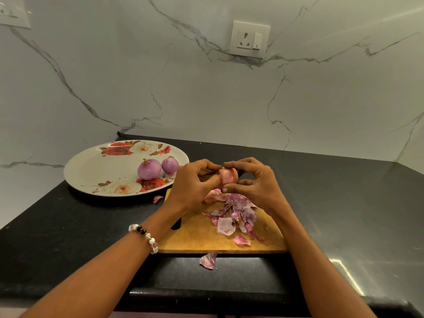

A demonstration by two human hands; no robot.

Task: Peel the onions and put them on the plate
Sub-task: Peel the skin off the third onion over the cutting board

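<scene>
Both hands hold one small pinkish onion (227,175) above the wooden cutting board (206,239). My left hand (195,182) grips its left side, thumb and fingers curled round it. My right hand (254,180) pinches it at the top and bottom from the right. Two peeled purple onions (149,169) (170,165) sit side by side on the right part of the white floral plate (91,171), left of my hands. A heap of purple onion skins (236,214) lies on the board below the held onion.
The black counter (344,203) runs to a marble wall with a socket (249,40). Loose skin pieces lie by the plate (157,199) and off the board's front edge (208,260). A dark knife handle (176,224) peeks out beside my left forearm.
</scene>
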